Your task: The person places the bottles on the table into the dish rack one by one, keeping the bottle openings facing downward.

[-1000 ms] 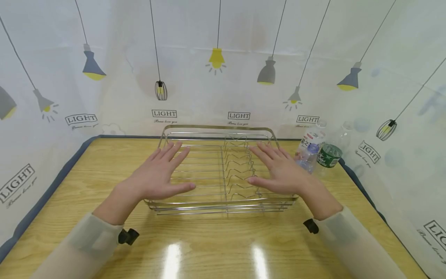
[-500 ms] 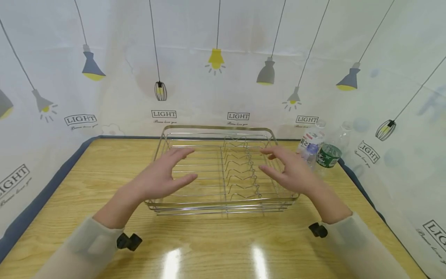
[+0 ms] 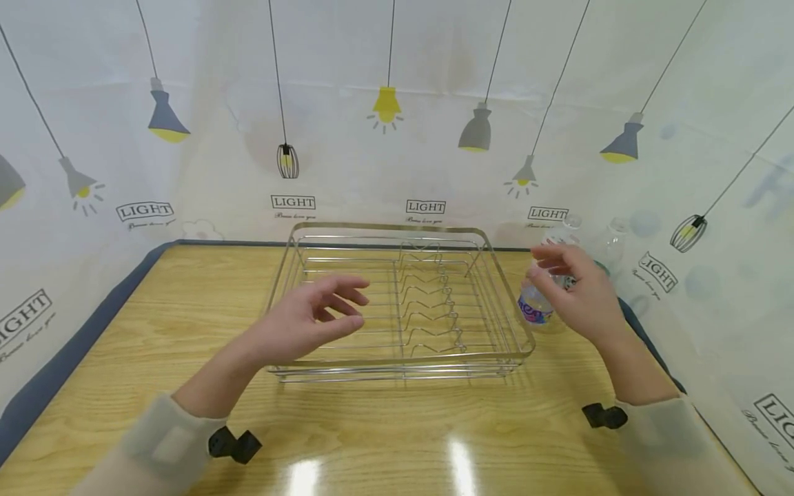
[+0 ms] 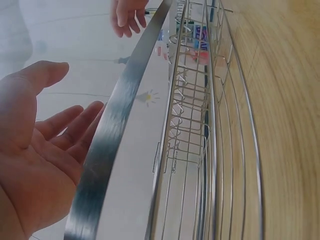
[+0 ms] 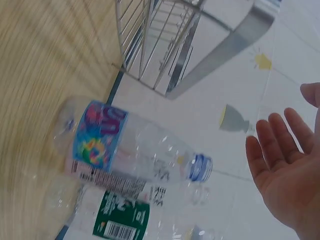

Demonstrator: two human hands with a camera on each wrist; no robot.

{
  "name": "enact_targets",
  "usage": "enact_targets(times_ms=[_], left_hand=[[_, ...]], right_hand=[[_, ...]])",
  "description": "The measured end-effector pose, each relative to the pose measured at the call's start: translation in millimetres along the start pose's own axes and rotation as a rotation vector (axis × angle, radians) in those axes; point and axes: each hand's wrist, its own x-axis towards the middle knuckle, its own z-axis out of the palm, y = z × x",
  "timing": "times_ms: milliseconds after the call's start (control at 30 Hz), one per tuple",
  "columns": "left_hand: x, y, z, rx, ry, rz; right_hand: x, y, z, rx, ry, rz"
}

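Observation:
A silver wire dish rack stands on the wooden table. My left hand hovers over its left part, fingers loosely bent and holding nothing. In the left wrist view this hand is beyond the rack's flat metal rim. My right hand is above the bottles right of the rack, with nothing in its grasp. The right wrist view has that hand apart from a blue-capped bottle with a colourful label. Beside it are a bottle with a white label and one with a green label.
Behind the table hangs a pale cloth printed with lamps and the word LIGHT. Dark blue edging runs along the table's sides. Bare wood lies in front of the rack.
My right hand has moved right, from over the rack to above the bottles. The left hand has shifted slightly right, and its fingers bend more than before. The rack stays in place.

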Motion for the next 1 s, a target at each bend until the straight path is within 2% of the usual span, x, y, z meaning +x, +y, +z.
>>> enact_targets(times_ms=[167,267,533,867,1000], left_hand=[[0.1,-1.8,4.6,-0.011,-0.037,-0.026],[0.0,-3.1,6.5,-0.011,-0.039,-0.032],[-0.4,-4.3,10.0,-0.033,-0.051,-0.042],[-0.9,-5.8,10.5,-0.016,-0.052,-0.033],[-1.5,-6.0,10.3,-0.019,-0.055,-0.032]], right_hand=[[-4.6,16,-16,-0.015,0.055,0.115],[-7.5,27,-22,-0.045,0.051,0.183],[-14.9,55,-25,-0.050,-0.074,0.314],[-16.7,72,-11,0.005,-0.154,0.369],[-17.4,77,-6,0.015,-0.208,0.416]])
